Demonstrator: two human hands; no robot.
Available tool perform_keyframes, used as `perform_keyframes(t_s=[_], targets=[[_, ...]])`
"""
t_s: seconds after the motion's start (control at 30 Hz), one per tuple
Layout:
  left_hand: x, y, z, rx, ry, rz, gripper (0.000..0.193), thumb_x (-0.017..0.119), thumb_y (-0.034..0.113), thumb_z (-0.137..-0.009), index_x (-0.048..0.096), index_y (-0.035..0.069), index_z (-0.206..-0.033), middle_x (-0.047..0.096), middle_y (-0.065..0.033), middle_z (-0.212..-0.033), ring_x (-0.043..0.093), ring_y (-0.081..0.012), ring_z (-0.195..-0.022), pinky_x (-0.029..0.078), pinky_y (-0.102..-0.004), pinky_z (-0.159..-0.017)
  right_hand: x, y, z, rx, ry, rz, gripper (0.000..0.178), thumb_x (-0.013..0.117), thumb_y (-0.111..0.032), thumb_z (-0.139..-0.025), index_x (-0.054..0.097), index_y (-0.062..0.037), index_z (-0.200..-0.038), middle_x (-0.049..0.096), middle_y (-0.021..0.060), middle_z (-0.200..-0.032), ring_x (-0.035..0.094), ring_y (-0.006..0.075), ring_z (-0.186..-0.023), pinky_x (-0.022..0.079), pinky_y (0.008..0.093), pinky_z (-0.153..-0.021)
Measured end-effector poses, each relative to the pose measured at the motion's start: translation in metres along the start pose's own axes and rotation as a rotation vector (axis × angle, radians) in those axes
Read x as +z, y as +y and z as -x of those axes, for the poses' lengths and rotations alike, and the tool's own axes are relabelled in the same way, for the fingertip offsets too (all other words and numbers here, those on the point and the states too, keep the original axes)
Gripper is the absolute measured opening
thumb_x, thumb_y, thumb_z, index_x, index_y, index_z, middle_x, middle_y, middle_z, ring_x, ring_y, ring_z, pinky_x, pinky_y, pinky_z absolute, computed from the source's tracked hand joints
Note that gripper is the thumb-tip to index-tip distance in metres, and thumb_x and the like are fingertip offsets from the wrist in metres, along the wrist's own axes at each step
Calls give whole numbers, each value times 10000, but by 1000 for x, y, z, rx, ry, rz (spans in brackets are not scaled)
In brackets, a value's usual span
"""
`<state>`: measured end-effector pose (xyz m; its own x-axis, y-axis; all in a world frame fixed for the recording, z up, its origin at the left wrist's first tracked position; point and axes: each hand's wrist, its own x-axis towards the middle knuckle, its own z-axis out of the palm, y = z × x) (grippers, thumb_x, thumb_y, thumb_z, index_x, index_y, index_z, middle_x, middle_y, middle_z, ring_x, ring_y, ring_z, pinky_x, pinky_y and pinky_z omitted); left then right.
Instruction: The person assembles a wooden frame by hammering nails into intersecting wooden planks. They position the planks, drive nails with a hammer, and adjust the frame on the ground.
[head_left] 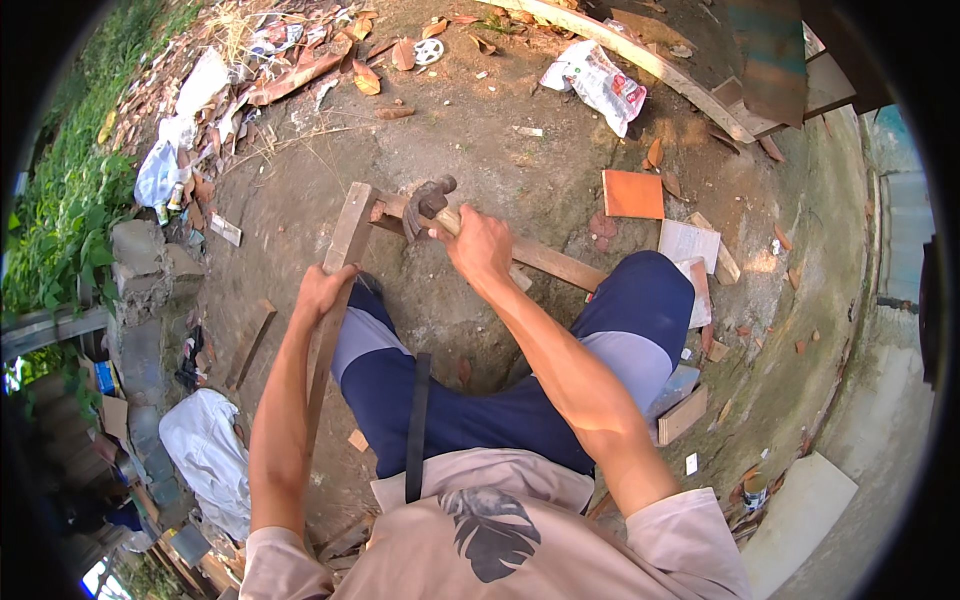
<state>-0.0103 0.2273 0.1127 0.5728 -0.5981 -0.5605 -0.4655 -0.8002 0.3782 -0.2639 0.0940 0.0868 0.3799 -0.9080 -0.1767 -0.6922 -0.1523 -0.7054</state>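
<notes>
My left hand [325,290] is wrapped round a long wooden batten [346,232] that runs down beside my left leg. A second wooden bar [558,264] meets the batten near its far end and reaches right toward my right knee. In my right hand [478,243] is a claw hammer, gripped by its pale wooden handle. The rusty hammer head [430,200] is over the second bar, just right of the joint. Whether it touches the wood I cannot tell. Part of the second bar is hidden behind my right hand.
An orange tile [633,194] and white tile pieces [690,244] lie right of my knee. A plastic bag [597,85] and a long board [640,60] are farther off. Litter and leaves [290,70] cover the far left. A white sack [207,450] lies beside concrete blocks [140,270].
</notes>
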Motion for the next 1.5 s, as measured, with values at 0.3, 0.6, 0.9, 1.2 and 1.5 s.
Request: perform_keyframes(t_s=[0.3,0.6,0.9,1.2,1.5], targets=[[-11,14,-24,-15,-179,260,1091,473,843,-865,500,-75,-1453,542,-288,-1419,528,-371,-1320,377,-450,-1116,5,7,-7,-19,107,-58,364,810,-352,-838,633,-35,-841,667,189,-671,689,401,-707,514,512,-725],[-3,60,-69,-122,-357,434,964,462,873,-853,618,52,-1334,656,-178,-1128,655,-230,-938,533,-403,-837,3,6,-4,8,85,-70,230,799,-209,-800,659,-42,-872,722,179,-792,708,378,-803,475,482,-821],[1,58,-69,-139,-309,502,926,513,847,-850,646,39,-1283,659,-180,-1072,646,-232,-895,526,-378,-798,3,2,-3,22,58,-60,241,799,-215,-805,657,-48,-906,728,171,-848,704,359,-871,464,466,-837],[8,52,-81,-106,-216,418,960,492,856,-834,680,-20,-1181,667,-183,-983,637,-261,-869,494,-402,-777,17,8,2,-70,200,-29,308,819,-258,-824,611,-34,-870,687,178,-778,674,380,-796,466,499,-793],[8,57,-81,-93,-220,435,969,518,842,-826,698,-51,-1156,668,-212,-1025,645,-284,-903,500,-453,-763,20,13,0,-127,202,65,298,806,-252,-831,622,-24,-881,703,186,-836,672,383,-859,457,495,-802]])
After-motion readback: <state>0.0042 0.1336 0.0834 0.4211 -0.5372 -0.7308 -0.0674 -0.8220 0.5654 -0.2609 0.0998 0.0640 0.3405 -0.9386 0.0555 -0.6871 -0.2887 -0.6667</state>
